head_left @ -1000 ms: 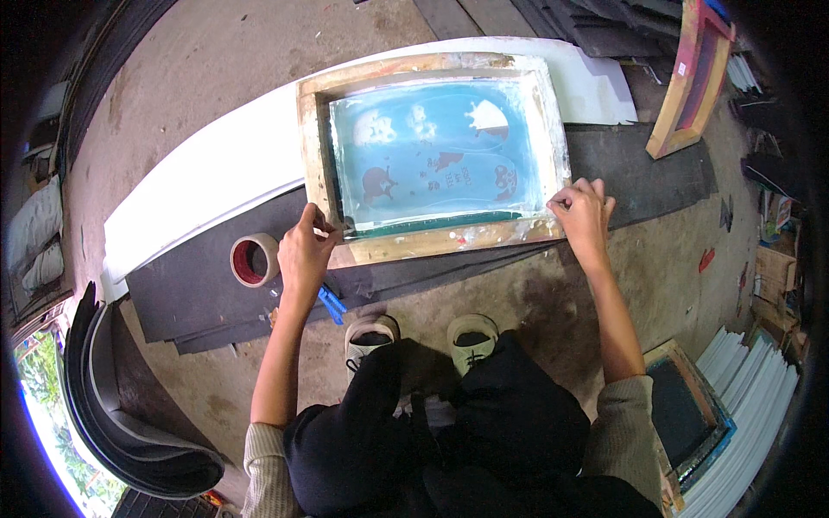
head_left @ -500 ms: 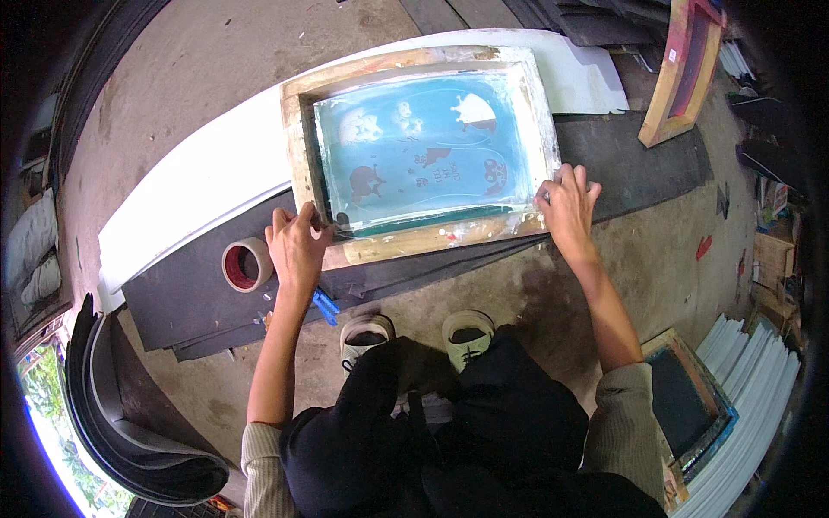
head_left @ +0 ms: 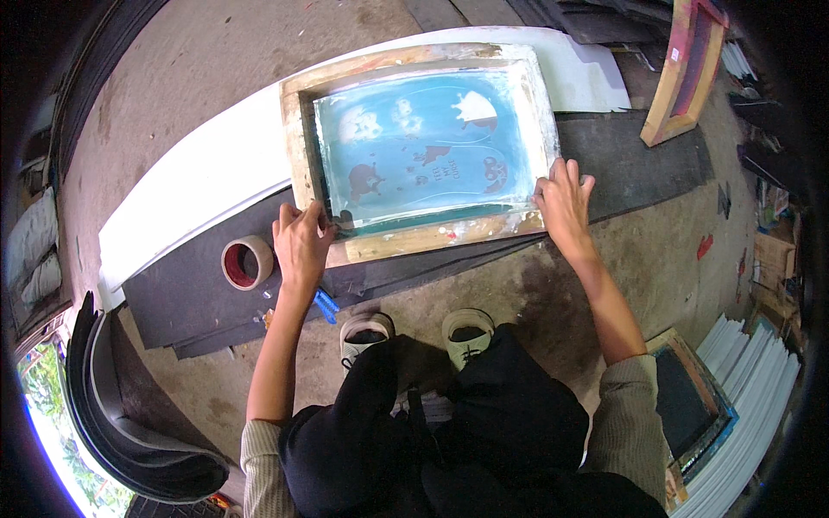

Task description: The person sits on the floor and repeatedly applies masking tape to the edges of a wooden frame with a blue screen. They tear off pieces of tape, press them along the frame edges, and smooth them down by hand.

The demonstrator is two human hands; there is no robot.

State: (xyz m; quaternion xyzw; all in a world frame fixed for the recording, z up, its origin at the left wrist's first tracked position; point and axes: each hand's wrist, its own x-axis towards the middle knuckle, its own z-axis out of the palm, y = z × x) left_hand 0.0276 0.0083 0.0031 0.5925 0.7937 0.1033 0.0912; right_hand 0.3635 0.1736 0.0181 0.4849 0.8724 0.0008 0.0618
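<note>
A wooden-framed silk screen with blue mesh lies over a white sheet and dark grey sheets. Pale and dark printed shapes show on its mesh. My left hand is closed on the frame's near left corner, thumb and fingers pinching the wood. At the near right corner, my right hand grips the frame with bent fingers. Some fingertips are hidden behind the wood. A roll of tape lies just left of my left hand, and a blue cutter-like tool lies below it.
Another wooden frame stands at the far right. At the lower right a dark-meshed frame leans beside stacked white sheets. Curled dark sheets stand at the lower left. My shoes are on the concrete floor near the dark sheets.
The silk screen has shifted very slightly away from me, with both hands moving along on its corners. My grip looks the same.
</note>
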